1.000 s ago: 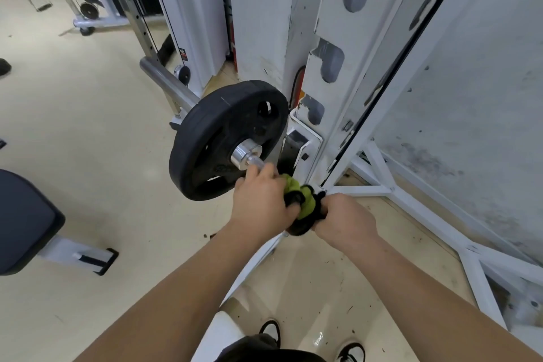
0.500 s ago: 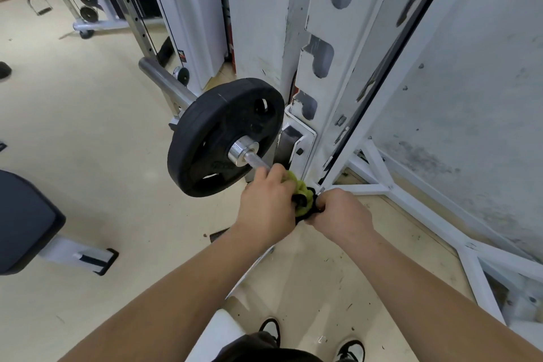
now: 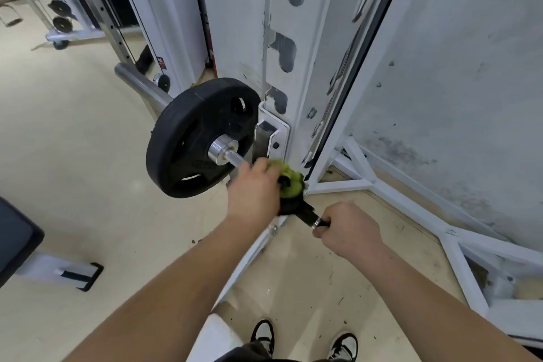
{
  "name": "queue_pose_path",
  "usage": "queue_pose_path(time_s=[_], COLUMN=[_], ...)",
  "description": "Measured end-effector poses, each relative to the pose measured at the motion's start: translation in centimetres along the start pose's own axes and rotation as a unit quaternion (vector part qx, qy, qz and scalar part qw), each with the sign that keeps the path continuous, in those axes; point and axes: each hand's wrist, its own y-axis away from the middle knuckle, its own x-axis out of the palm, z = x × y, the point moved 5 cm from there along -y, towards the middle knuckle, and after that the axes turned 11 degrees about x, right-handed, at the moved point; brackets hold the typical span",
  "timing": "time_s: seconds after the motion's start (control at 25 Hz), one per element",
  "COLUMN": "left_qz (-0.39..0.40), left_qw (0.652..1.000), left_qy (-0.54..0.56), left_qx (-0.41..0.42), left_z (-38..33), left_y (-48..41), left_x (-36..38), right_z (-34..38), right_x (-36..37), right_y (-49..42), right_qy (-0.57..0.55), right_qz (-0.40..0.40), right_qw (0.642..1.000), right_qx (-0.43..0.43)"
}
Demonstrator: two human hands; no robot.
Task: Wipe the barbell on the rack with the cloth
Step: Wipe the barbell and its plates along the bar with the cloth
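My right hand (image 3: 348, 231) slid back along knurled steel barbell (image 3: 235, 158), now gripping bar bare; left hand (image 3: 254, 192) clenches yellow-green cloth (image 3: 289, 178) around bar. Wiping mid-stroke.

1. The black weight plate (image 3: 202, 138) carries raised lettering just below its hub, too blurred to read.
2. A small dark sticker with a red mark (image 3: 161, 61) sits on the white upright behind the bar; its print is too small to read.
3. Nothing else shows writing.
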Motion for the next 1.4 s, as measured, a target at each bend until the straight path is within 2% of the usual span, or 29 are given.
queue_pose_path(time_s=[0.08, 0.2, 0.28, 0.36, 0.44, 0.48, 0.56, 0.6, 0.64, 0.68, 0.76, 0.88, 0.92, 1.0, 1.04, 1.08, 1.16, 1.2, 1.28, 1.32, 1.36, 1.4], left_qz=[-0.023, -0.003, 0.023, 0.010, -0.032, -0.048, -0.050, -0.041, -0.030, -0.018, -0.012, -0.089, -0.116, -0.122, -0.112, -0.088, -0.009, 0.031, 0.068, 0.061, 0.013, -0.041], left_qw=[0.999, 0.997, 0.993, 0.998, 0.995, 0.992, 0.982, 0.968, 0.941, 0.901, 0.811, 0.721, 0.647, 0.423, 0.358, 0.340, 0.345, 0.335, 0.331, 0.333, 0.329, 0.294], left_qy=[-0.012, 0.060, 0.088, 0.065, 0.044, 0.065, 0.169, 0.237, 0.307, 0.367, 0.417, 0.485, 0.560, 0.741, 0.783, 0.804, 0.815, 0.830, 0.841, 0.838, 0.829, 0.842], left_qx=[-0.035, 0.047, 0.070, -0.010, -0.089, -0.093, -0.062, -0.077, -0.138, -0.232, -0.410, -0.487, -0.504, -0.507, -0.497, -0.480, -0.465, -0.446, -0.423, -0.428, -0.451, -0.451], left_z=[-0.5, -4.3, -1.9, 1.3, 0.8, -1.4, -5.9, -6.5, -5.8, -4.4, -1.8, -0.1, 0.0, -1.1, -2.3, -3.5, -6.8, -8.4, -8.5, -7.0, -4.6, -2.6], left_y=[0.4, 2.9, 1.8, 0.3, 1.2, 2.5, 5.7, 7.4, 9.1, 11.1, 14.4, 12.5, 10.6, 6.3, 5.2, 4.9, 6.7, 7.7, 8.4, 8.0, 7.2, 5.8], left_x=[0.2, 1.2, 0.9, 0.6, 1.0, 1.4, 2.8, 3.6, 4.4, 5.4, 6.4, 6.9, 7.4, 8.3, 8.4, 8.7, 9.3, 9.3, 9.4, 9.5, 9.8, 9.3], right_z=[0.2, 0.1, 0.1, 0.2, 0.4, 0.4, 0.2, 0.2, 0.2, 0.2, 0.4, 0.6, 0.6, 0.6, 0.6, 0.6, 0.6, 0.6, 0.5, 0.4, 0.3, 0.2], right_x=[0.2, 0.2, 0.2, 0.3, 0.4, 0.4, 0.4, 0.3, 0.4, 0.4, 0.4, 0.3, 0.3, 0.3, 0.4, 0.4, 0.5, 0.4, 0.5, 0.6, 0.8, 0.9], right_y=[0.0, -0.3, -0.1, 0.2, 0.4, 0.5, 0.5, 0.6, 0.6, 0.7, 0.8, 0.4, 0.4, 0.5, 0.6, 0.7, 0.7, 0.7, 0.6, 0.7, 0.8, 0.8], right_qy=[-0.003, -0.021, -0.023, -0.015, -0.006, -0.002, 0.004, 0.003, 0.002, 0.002, 0.004, 0.016, 0.018, 0.020, 0.018, 0.016, 0.020, 0.024, 0.021, 0.016, 0.012, 0.010], right_qz=[-0.002, -0.001, -0.002, -0.015, -0.025, -0.028, -0.027, -0.024, -0.024, -0.025, -0.028, -0.029, -0.028, -0.029, -0.029, -0.031, -0.036, -0.037, -0.031, -0.026, -0.026, -0.029], right_qw=[1.000, 1.000, 0.999, 1.000, 1.000, 1.000, 1.000, 1.000, 1.000, 1.000, 1.000, 0.999, 0.999, 0.999, 0.999, 0.999, 0.999, 0.999, 0.999, 0.999, 1.000, 1.000], right_qx=[0.006, 0.023, 0.024, 0.017, 0.011, 0.010, 0.013, 0.013, 0.012, 0.012, 0.008, 0.015, 0.017, 0.016, 0.015, 0.014, 0.011, 0.008, 0.009, 0.009, 0.008, 0.007])
